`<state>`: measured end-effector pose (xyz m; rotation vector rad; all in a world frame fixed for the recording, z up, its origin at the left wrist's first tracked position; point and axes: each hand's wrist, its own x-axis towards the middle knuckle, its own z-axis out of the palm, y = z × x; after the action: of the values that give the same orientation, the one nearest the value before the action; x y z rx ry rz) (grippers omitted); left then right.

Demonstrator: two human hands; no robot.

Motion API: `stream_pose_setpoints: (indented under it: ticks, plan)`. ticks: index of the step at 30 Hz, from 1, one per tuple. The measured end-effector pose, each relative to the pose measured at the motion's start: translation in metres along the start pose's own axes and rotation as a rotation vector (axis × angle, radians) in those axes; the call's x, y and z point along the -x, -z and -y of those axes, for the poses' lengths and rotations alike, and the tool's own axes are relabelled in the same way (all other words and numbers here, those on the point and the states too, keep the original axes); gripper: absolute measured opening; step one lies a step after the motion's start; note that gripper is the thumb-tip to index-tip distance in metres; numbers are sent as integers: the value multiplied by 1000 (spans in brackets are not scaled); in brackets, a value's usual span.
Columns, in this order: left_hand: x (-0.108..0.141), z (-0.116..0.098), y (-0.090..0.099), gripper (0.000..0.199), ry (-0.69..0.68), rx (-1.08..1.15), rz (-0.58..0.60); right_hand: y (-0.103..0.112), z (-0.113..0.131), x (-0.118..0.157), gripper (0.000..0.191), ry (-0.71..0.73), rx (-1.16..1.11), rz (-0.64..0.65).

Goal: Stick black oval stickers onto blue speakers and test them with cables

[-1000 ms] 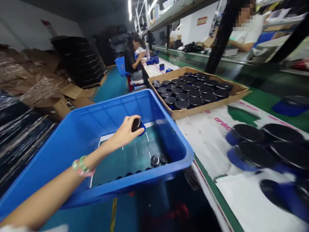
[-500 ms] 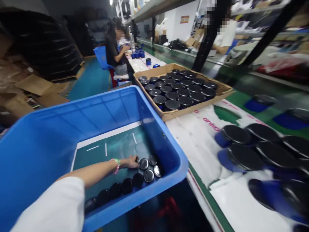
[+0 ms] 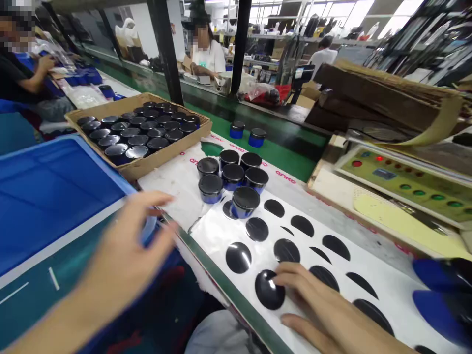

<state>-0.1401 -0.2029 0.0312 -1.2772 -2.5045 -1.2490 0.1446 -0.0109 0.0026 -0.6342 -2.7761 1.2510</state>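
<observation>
My left hand (image 3: 125,250), blurred by motion, hovers over the near edge of the blue bin with thumb and fingers spread and nothing between them. On the right, my right hand (image 3: 313,305) rests over a white sheet (image 3: 210,236) of round black stickers. Its fingertips touch the edge of one glossy black sticker (image 3: 269,291), while the thumb stays apart from them. Beyond the sheet stand several blue jars with black lids; the nearest jar (image 3: 245,201) sits on the sheet's far end.
A shallow cardboard tray (image 3: 129,169) full of black-lidded jars stands at the back left, beside the blue bin (image 3: 55,162). Two jars (image 3: 257,137) are on the green belt (image 3: 291,160). A control box (image 3: 405,182) stands right; co-workers sit beyond.
The view has swung right. My left hand, earlier down among the jars in the bin, is now up and empty near its edge. My right hand has come into view over the sticker sheet.
</observation>
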Motion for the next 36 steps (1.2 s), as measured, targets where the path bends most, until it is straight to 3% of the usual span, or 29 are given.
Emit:
stream_pose_setpoints:
  ticks: [2, 3, 5, 8, 12, 16, 19, 21, 23, 25, 28, 33, 36]
  plan:
    - [8, -37, -50, 47, -90, 94, 214, -2, 12, -17, 37, 86, 190, 243]
    - [6, -48, -75, 58, -119, 117, 253, -2, 17, -24, 37, 117, 250, 277]
    - [-4, -59, -115, 70, -108, 172, 185, -2, 25, -35, 37, 148, 326, 319]
    - [-17, -60, -139, 70, -40, 201, 74, -1, 32, -40, 40, 133, 362, 354]
    - [6, -59, -135, 63, 46, 294, 31, -1, 33, -38, 43, 162, 339, 338]
    - [39, -56, -134, 62, 170, 472, 108, -1, 27, -35, 34, 306, 392, 270]
    - [43, -55, -136, 60, 168, 459, 136, 7, 21, -24, 12, 470, 485, 170]
    - [39, -57, -135, 57, 174, 442, 150, 19, 20, -16, 10, 514, 483, 80]
    - [37, -59, -134, 59, 211, 445, 183, 32, 23, -10, 15, 420, 332, -38]
    - [36, -61, -133, 65, 246, 446, 225, 42, 27, -14, 18, 223, 86, -196]
    - [36, -63, -132, 71, 217, 424, 299, 42, 34, -34, 28, -9, -239, -361]
    - [37, -63, -133, 86, 227, 476, 371, 16, 33, -65, 36, -174, -660, -308]
    - [37, -62, -133, 92, 226, 486, 374, 6, 30, -68, 36, -205, -726, -313]
